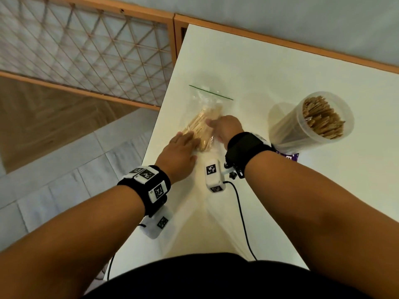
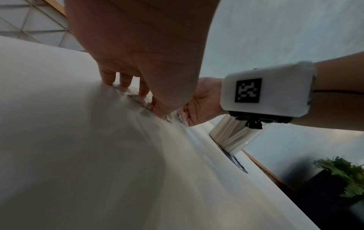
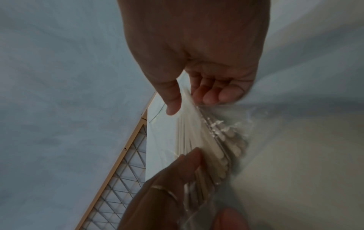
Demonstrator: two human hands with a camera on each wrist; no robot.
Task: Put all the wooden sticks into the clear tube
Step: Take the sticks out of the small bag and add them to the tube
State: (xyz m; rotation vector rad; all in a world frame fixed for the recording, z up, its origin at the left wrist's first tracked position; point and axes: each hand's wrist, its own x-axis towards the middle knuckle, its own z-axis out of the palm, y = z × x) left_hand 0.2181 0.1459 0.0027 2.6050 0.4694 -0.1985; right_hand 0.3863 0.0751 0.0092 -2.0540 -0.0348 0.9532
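Wooden sticks [image 1: 199, 128] lie bundled inside a clear zip bag [image 1: 210, 100] on the white table [image 1: 259, 67], close to its left edge, the bag's green seal line pointing toward the far edge. More sticks stand upright in the clear tube [image 1: 311, 124], which sits well apart to the right of the bag, nearer the table's right side.

Both hands work on the bag. The left hand [image 1: 180, 154] rests on the near end of the bundle with its fingers laid fairly straight over the plastic. The right hand [image 1: 225, 126] meets the bundle from the right; its fingers bend over the sticks and the thumb comes in from the other side, a narrow pinch on the bag and sticks.

From the head view that pinch is mostly hidden under the back of the hand. The right wrist view shows it plainly: thumb [image 3: 173, 99] and fingertips [image 3: 216, 95] close on the plastic over the pale sticks [image 3: 199, 140], with the left hand's fingers [image 3: 185, 165] lying across the bundle lower down. The left wrist view shows the left fingertips [image 2: 126, 80] touching down on the crinkled plastic and, beyond, the base of the tube [image 2: 230, 137].
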